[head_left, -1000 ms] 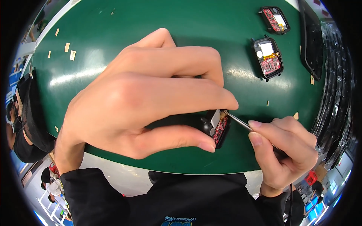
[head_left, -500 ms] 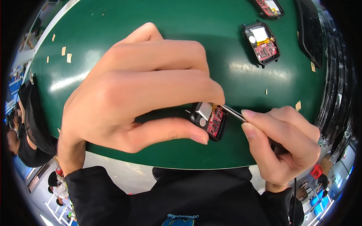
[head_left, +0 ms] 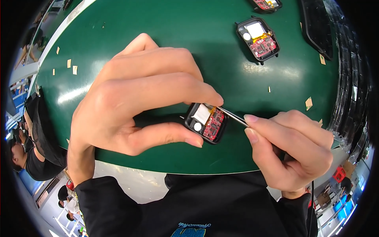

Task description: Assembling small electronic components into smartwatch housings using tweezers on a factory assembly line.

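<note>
Green tabletop point(head_left: 130, 23), black case point(head_left: 223, 134), red circuit board point(head_left: 214, 125), silver tweezers point(head_left: 235, 117), black sleeve point(head_left: 103, 199)

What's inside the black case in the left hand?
Inside the black case in the left hand are a red circuit board, white rectangle, white disc and orange film. The hand and metal tool cover part of the case's upper edge; anything beneath the board is hidden.
</note>
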### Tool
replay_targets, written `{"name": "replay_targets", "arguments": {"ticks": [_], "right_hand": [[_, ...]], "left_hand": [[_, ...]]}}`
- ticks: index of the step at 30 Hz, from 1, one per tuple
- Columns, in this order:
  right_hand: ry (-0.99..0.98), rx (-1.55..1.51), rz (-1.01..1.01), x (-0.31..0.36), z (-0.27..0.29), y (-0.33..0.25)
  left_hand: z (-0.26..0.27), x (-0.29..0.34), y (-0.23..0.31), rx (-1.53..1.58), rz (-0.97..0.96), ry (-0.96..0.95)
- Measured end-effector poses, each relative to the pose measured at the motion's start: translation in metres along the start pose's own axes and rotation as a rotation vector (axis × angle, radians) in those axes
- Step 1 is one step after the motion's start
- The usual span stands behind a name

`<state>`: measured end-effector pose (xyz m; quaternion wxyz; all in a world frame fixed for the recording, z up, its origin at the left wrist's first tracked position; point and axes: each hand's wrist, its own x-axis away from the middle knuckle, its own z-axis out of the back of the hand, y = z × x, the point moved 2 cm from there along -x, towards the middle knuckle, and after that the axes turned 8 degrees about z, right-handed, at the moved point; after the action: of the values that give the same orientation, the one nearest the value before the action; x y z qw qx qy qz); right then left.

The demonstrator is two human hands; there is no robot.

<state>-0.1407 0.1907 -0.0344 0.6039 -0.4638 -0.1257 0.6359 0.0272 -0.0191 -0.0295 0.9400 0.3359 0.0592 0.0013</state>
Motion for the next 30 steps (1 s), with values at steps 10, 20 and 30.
{"name": "replay_targets", "arguments": {"ticks": [10,20,30], "right_hand": [[0.003,0.019,0.057,0.001,-0.006,0.002],[0.035,0.091,0.108,0.008,-0.003,-0.003],[0.175,0.067,0.011,0.003,0.01,-0.008]], "left_hand": [[0.001,0.0,-0.002,-0.018,0.014,-0.009],[0.003,-0.001,0.002,-0.002,0.037,-0.016],[-0.005,-0.005,0.007,-0.08,0.001,0.073]]}}
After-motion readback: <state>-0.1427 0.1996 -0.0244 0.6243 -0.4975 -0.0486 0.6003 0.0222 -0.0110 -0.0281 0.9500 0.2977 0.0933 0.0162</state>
